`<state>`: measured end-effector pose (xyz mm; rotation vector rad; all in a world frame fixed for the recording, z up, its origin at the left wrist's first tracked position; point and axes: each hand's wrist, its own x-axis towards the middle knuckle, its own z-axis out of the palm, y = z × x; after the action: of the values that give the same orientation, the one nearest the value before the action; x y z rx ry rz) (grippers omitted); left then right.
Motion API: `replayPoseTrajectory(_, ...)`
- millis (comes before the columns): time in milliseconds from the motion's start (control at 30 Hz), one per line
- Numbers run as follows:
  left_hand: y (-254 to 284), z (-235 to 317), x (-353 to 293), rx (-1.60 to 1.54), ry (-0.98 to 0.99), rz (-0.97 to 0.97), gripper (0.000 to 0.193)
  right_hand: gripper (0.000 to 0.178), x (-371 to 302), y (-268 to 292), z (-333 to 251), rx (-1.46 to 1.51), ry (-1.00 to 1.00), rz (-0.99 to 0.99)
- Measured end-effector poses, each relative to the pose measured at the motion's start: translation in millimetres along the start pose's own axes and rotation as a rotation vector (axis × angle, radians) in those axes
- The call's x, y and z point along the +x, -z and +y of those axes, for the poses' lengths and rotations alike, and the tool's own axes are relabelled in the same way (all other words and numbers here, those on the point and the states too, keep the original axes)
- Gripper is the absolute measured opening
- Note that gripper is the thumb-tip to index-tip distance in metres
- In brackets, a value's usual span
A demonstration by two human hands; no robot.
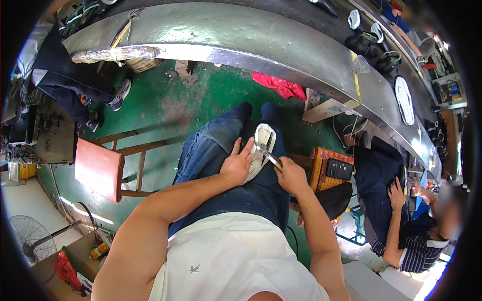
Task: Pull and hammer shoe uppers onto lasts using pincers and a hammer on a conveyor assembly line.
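A shoe (256,169) with a white rim round its open, upturned side lies between my thighs, pointing away from me. My left hand (238,166) rests against its left side, fingers stretched and apart; the thumb is mostly hidden. In my right hand (292,175) is a shiny metal hand tool that looks like pincers (271,157), with the fingers closed round its handle. Its far end meets the shoe near the middle of the opening. Dark blue trousers (208,145) cover my legs under the shoe.
Ahead curves a long metal-edged bench (226,37), with dark shoes (364,45) and a white-rimmed shoe (404,100) at right. A red-topped stool (99,169) stands left. A phone (339,169) lies on a woven seat at right, beside a seated co-worker (379,175). Another person (65,83) stands far left.
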<state>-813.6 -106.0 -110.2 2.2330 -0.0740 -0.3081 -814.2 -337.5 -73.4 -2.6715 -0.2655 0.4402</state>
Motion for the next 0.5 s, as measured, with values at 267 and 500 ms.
replayPoseTrajectory(267,11.6,-15.0,8.7,0.102,-0.181,-0.143,0.059,0.031,45.2,78.0,8.5,0.433,-0.247,-0.661)
replayPoseTrajectory(500,18.8,-11.8,17.1,0.144,-0.136,-0.258,0.056,0.044,61.1,25.8,-11.5,0.292,0.163,-0.012)
